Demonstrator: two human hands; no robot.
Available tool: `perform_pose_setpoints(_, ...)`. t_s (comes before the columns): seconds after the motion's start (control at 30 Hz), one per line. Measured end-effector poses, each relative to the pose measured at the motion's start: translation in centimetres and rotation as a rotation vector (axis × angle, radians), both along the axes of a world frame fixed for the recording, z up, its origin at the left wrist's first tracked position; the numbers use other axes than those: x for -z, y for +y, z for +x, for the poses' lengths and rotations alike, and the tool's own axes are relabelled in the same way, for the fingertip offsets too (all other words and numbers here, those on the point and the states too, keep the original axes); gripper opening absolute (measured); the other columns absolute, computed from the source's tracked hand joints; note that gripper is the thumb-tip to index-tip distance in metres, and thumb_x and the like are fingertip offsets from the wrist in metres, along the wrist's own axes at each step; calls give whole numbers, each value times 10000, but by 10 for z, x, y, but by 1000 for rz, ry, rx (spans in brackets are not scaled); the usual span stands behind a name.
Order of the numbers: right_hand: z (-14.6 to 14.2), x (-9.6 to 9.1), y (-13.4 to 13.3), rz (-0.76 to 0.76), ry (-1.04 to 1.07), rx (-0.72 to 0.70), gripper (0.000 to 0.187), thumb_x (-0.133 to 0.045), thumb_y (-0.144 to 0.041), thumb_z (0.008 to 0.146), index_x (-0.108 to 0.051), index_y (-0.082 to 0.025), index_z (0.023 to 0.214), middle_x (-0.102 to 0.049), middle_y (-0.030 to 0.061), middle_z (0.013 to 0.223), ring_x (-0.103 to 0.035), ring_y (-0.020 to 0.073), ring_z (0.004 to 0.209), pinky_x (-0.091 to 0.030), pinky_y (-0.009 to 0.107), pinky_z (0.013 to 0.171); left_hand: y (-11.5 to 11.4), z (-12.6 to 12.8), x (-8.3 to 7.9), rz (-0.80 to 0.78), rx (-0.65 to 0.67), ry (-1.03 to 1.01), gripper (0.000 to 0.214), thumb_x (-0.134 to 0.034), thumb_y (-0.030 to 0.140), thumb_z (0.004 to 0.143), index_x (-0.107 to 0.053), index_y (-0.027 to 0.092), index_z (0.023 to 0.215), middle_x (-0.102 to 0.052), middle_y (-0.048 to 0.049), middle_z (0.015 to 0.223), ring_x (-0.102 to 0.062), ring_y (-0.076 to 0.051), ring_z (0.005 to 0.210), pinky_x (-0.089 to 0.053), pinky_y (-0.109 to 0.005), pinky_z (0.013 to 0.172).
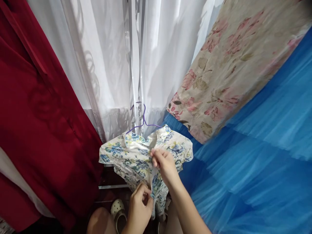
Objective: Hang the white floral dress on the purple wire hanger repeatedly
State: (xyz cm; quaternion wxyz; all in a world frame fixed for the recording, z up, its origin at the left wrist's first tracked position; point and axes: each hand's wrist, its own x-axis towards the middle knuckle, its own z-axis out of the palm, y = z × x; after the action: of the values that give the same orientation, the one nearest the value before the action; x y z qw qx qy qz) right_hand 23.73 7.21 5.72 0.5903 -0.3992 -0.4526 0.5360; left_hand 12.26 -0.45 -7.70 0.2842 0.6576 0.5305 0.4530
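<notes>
A short-sleeved white garment (114,150) with blue and yellow flowers, perhaps a shirt or dress, hangs in front of me on a purple wire hanger (144,121). Its collar lies folded open at the top. My right hand (163,161) pinches the front opening edge just below the collar. Lower down, my left hand (142,199) is closed on the same opening edge, thumb and finger together. Any buttons between the fingers are too small or hidden to make out.
White curtains (104,65) hang behind, beside a thin white metal stand (133,65). Red cloth (48,113) fills the left. A pink-flowered beige cloth (209,81) and blue layered tulle (255,162) hang at the right. A pale clog (118,208) shows below.
</notes>
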Motion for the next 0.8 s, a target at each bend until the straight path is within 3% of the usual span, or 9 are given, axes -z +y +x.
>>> perform_pose_setpoints(0.1, -3, -39, 22, 95, 49, 37, 320, -682, -429, 774, -635, -146, 632, -502, -38, 403, -310, 60, 372, -198, 212, 405, -2, -1, -2, -39, -31, 59, 161, -497, 40, 711, -528, 195, 746, -578, -27, 747, -582, -154, 640, -442, -241, 599)
perform_pose_setpoints(0.17, -5, -52, 28, 123, 48, 40, 312, -669, -425, 785, -630, -152, 639, -506, -39, 409, -312, 64, 368, -197, 215, 397, -4, 0, 5, -65, -38, 91, 167, -504, 35, 696, -530, 193, 745, -582, -27, 727, -589, -164, 638, -444, -251, 596)
perform_pose_setpoints(0.27, -8, -50, 25, 146, 2, 22, 312, -641, -434, 819, -620, -162, 669, -513, -43, 407, -341, 72, 359, -232, 212, 397, -4, -3, 16, -62, -8, 52, 135, -529, 63, 734, -564, 187, 774, -609, -38, 732, -603, -177, 653, -461, -262, 599)
perform_pose_setpoints(0.33, -9, -41, 19, 152, -35, -4, 309, -633, -445, 833, -615, -169, 696, -518, -46, 406, -373, 80, 360, -264, 210, 405, 5, -11, 8, -8, 33, -3, 84, -556, 133, 809, -609, 185, 848, -644, -52, 780, -626, -190, 710, -496, -278, 654)
perform_pose_setpoints(0.4, -8, -34, 12, 162, -69, -29, 319, -632, -460, 839, -605, -173, 703, -516, -47, 408, -391, 86, 366, -282, 214, 413, 19, -22, -17, 100, 15, -52, 128, -567, 224, 880, -637, 187, 979, -667, -64, 852, -643, -202, 799, -519, -302, 748)
perform_pose_setpoints(0.53, -4, -35, 3, 217, -157, -84, 328, -621, -460, 862, -589, -174, 706, -511, -47, 443, -416, 89, 398, -305, 220, 446, 60, -40, -99, 441, -85, -119, 366, -516, 260, 955, -536, 196, 1315, -650, -47, 903, -624, -166, 816, -506, -291, 797)
perform_pose_setpoints(0.63, -2, -37, 8, 281, -251, -112, 300, -597, -438, 888, -596, -177, 741, -510, -44, 487, -441, 100, 446, -319, 226, 475, 88, -41, -148, 527, 50, 47, 255, -523, 230, 954, -623, 201, 1186, -629, -41, 916, -591, -150, 817, -480, -269, 774)
perform_pose_setpoints(0.7, -3, -30, 17, 312, -317, -84, 307, -585, -441, 892, -584, -180, 730, -507, -37, 513, -439, 107, 472, -316, 232, 480, 101, -40, -162, 551, 70, 139, 135, -529, 194, 939, -652, 180, 992, -606, -32, 862, -570, -146, 786, -461, -258, 738)
perform_pose_setpoints(0.8, -5, -10, 33, 337, -413, 27, 354, -598, -457, 870, -515, -193, 650, -487, -29, 535, -410, 109, 497, -293, 238, 480, 109, -41, -167, 600, 29, 194, 107, -525, 133, 910, -622, 170, 886, -608, -32, 849, -583, -160, 826, -457, -270, 769)
